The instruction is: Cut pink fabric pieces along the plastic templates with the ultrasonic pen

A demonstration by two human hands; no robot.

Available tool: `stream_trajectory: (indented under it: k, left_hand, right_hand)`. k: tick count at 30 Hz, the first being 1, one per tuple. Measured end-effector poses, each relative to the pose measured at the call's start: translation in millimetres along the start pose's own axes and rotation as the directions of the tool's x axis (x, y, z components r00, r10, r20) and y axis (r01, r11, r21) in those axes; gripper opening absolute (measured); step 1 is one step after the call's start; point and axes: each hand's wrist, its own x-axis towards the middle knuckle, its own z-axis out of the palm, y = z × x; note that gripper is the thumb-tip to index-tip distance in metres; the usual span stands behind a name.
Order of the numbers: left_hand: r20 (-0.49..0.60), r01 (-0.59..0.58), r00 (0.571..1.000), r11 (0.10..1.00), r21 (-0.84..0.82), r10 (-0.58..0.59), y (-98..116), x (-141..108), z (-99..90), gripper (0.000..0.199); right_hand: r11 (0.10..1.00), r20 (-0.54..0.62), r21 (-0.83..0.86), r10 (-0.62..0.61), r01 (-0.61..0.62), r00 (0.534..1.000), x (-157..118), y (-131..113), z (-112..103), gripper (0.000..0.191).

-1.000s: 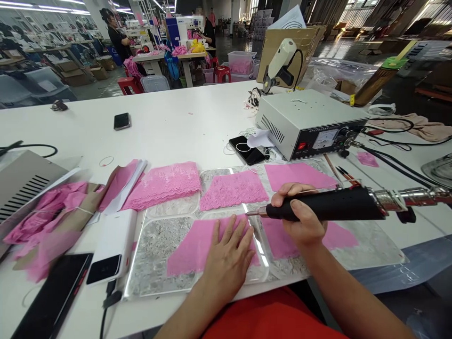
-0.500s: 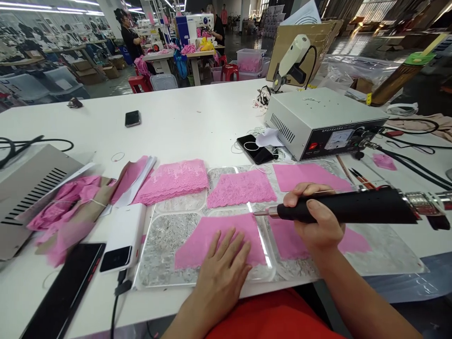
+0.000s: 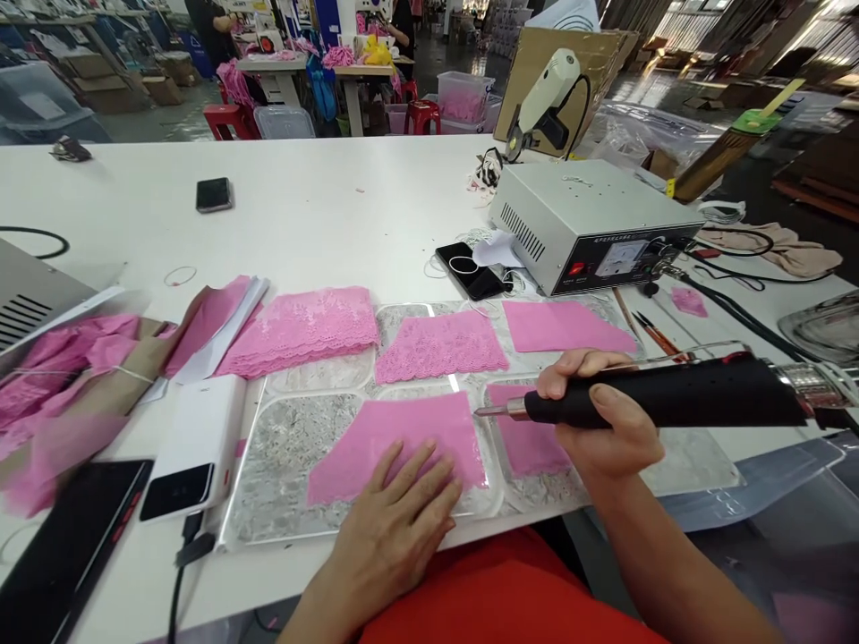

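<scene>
The left hand lies with fingers spread flat, pinning the pink fabric piece to the clear plate, while the right hand, fingers clenched, aims the black-handled cutting tool at its right edge.

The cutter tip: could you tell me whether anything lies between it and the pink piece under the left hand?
Nothing visible does. The cutter tip hangs just off the right edge of the pink piece, which the left hand presses flat; the right hand grips the handle.
</scene>
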Motion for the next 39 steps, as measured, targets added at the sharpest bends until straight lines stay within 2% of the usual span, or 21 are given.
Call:
stream_trajectory:
  k: [20, 26, 32, 39]
  left_hand:
    - [0.019, 0.013, 1.000, 1.000, -0.002, -0.013, 1.5, 0.0, -0.4, 0.027]
    - [0.027, 0.024, 0.999, 1.000, -0.009, -0.024, 2.9, 1.5, -3.9, 0.028]
    - [0.046, 0.000, 0.999, 0.999, -0.045, 0.002, 3.6, 1.2, -7.5, 0.029]
    - [0.064, -0.006, 0.998, 0.998, -0.057, 0.009, 4.8, 2.0, -9.5, 0.030]
  right_hand:
    - [0.998, 0.029, -0.069, -0.005, 0.007, 1.000, -2.1, 4.6, 6.0, 0.006]
    - [0.996, 0.062, -0.090, -0.013, 0.018, 0.998, -3.0, -0.7, 3.5, 0.012]
    - [0.996, 0.150, -0.059, 0.069, -0.061, 0.986, -14.0, -17.1, -7.0, 0.014]
    - [0.992, 0.187, -0.046, 0.125, -0.119, 0.974, -20.7, -20.6, -9.8, 0.012]
